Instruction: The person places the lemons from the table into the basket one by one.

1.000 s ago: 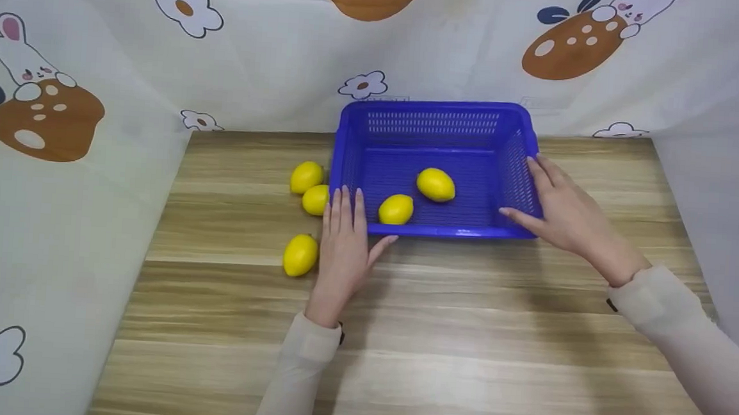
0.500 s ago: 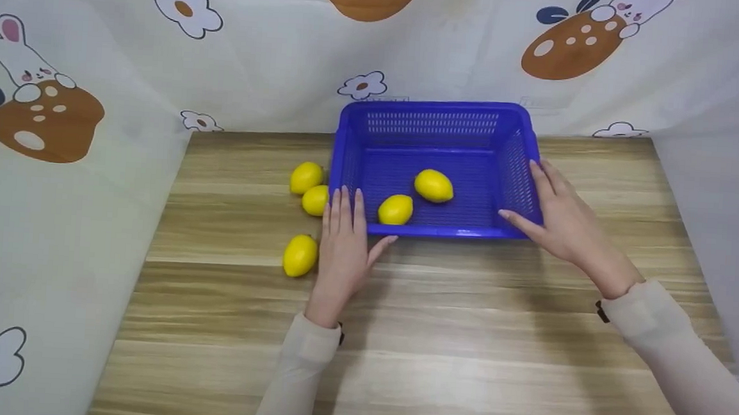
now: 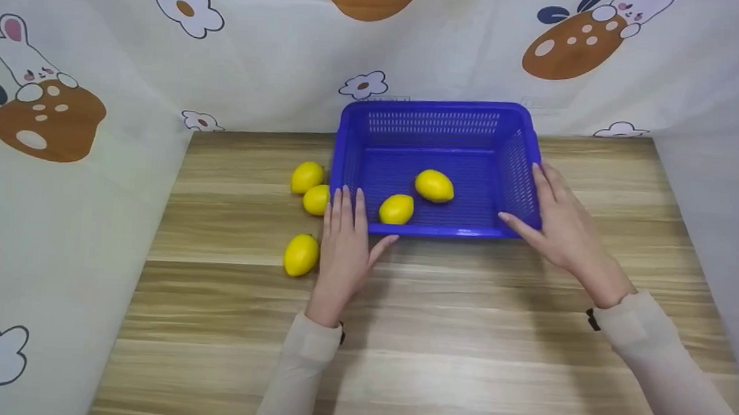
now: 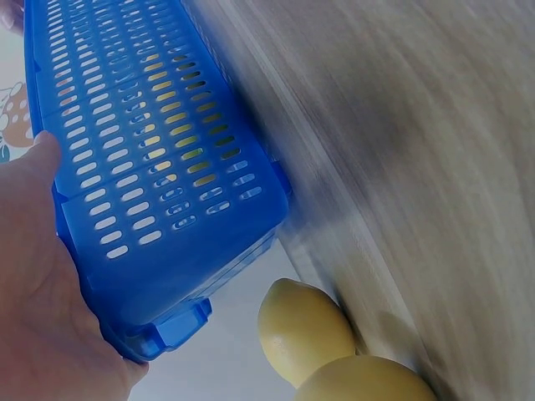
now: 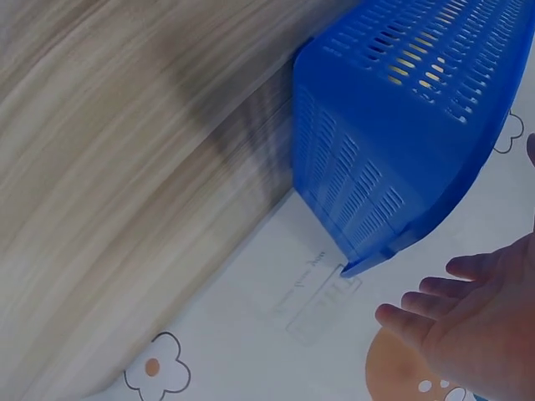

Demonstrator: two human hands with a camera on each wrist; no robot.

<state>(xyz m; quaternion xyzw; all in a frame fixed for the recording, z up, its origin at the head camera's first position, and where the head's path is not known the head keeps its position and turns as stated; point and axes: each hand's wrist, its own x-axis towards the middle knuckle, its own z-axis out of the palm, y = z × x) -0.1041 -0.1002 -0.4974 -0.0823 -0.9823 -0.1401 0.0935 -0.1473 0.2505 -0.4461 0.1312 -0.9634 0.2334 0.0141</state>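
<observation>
A blue plastic basket (image 3: 426, 230) with slotted walls stands against the back of the table. Inside it lie two lemons (image 3: 434, 186) (image 3: 396, 209). My left hand (image 3: 345, 251) rests on the basket's front left corner, fingers straight over the rim and thumb spread along the front. In the left wrist view the left hand (image 4: 38, 284) lies along the basket's rim. My right hand (image 3: 567, 232) is at the right side, its thumb over the front right corner in the head view. From the right wrist, the fingers of the right hand (image 5: 476, 322) are extended, with a gap to the basket wall (image 5: 376, 150).
Three more lemons are on the table left of the basket: two close together by its wall (image 3: 307, 178) (image 3: 316, 200), one (image 3: 301, 254) beside my left hand. A printed cloth (image 3: 276, 54) with rabbits and flowers hangs behind the wooden table (image 3: 450, 353) and along its sides.
My right hand and forearm have shifted slightly toward me and to the left along the basket's right side. The left hand and the basket stay in place.
</observation>
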